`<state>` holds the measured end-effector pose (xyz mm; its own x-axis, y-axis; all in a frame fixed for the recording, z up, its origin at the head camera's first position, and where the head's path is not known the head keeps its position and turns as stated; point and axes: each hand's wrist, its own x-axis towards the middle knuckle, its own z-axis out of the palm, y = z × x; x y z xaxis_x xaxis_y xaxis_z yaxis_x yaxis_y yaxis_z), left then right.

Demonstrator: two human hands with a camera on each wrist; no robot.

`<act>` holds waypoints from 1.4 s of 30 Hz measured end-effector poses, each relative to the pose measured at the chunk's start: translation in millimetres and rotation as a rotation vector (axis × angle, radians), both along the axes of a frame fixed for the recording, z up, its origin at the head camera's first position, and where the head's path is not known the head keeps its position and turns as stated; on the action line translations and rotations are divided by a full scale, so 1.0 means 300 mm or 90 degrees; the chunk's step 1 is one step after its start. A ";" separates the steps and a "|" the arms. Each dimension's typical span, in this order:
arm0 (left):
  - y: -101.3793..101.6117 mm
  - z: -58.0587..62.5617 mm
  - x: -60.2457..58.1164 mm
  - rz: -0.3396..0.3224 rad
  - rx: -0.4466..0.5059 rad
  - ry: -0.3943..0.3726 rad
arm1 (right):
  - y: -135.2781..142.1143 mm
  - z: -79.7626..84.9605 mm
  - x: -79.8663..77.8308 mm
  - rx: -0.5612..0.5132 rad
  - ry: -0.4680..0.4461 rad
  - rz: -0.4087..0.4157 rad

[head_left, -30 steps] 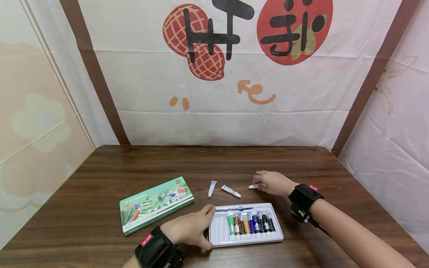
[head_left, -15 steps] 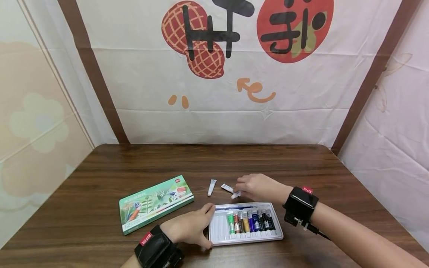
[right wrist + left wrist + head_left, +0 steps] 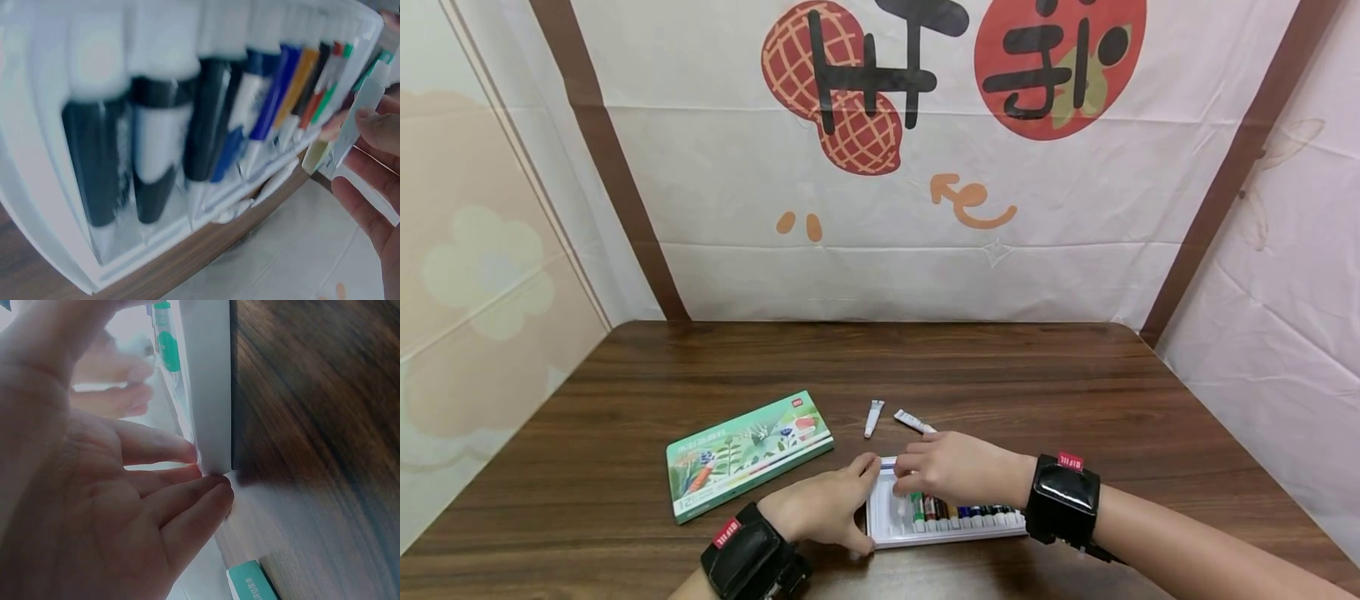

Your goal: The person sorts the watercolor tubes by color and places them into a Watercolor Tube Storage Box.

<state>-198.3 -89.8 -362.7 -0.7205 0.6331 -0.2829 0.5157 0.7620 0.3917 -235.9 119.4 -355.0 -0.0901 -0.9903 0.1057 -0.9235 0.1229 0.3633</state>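
Note:
A white plastic paint tray [image 3: 951,542] lies on the table, with several coloured paint tubes [image 3: 215,122] side by side in its slots. My left hand [image 3: 823,505] grips its left end, thumb at the front corner and fingers at the back corner. In the left wrist view the fingertips touch the tray's white edge. Over the tray's left slots is my right hand [image 3: 961,472], which pinches a white paint tube [image 3: 361,115] between thumb and fingers. That hand covers the tray's back part and the tops of several tubes in the head view.
Behind the tray lie two loose white paint tubes [image 3: 873,418], one partly behind my right hand. A green printed paint box [image 3: 748,457] lies at the left on the brown wooden table [image 3: 1037,367]. A white printed cloth [image 3: 722,200] hangs behind the table.
My right hand has picked up the rightmost loose white paint tube and carried it left and toward me, over the tray. The left hand stays at the tray's left end.

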 end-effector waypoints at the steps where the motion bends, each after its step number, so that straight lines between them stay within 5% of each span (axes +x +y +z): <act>1: -0.001 0.000 -0.001 0.000 0.001 -0.003 | -0.001 -0.003 0.005 0.010 0.008 0.003; 9: -0.003 -0.002 -0.002 -0.004 0.008 -0.002 | 0.003 -0.031 0.018 0.033 0.032 0.020; 18: -0.006 0.000 0.001 0.000 0.015 -0.017 | 0.000 -0.042 0.019 0.017 -0.055 0.010; 28: -0.002 -0.011 0.001 -0.007 0.009 0.035 | -0.024 -0.022 0.034 -0.027 -0.225 -0.097; 35: -0.006 -0.012 -0.003 -0.009 0.020 0.029 | -0.081 0.015 0.067 0.024 -0.178 -0.192; 42: -0.001 -0.011 0.004 -0.010 0.017 0.025 | -0.067 0.008 0.056 0.026 -0.251 -0.174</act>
<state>-197.2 -90.0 -365.9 -0.7212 0.6508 -0.2373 0.5426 0.7437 0.3905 -219.1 99.3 -352.7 -0.3734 -0.9272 -0.0279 -0.9276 0.3735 0.0009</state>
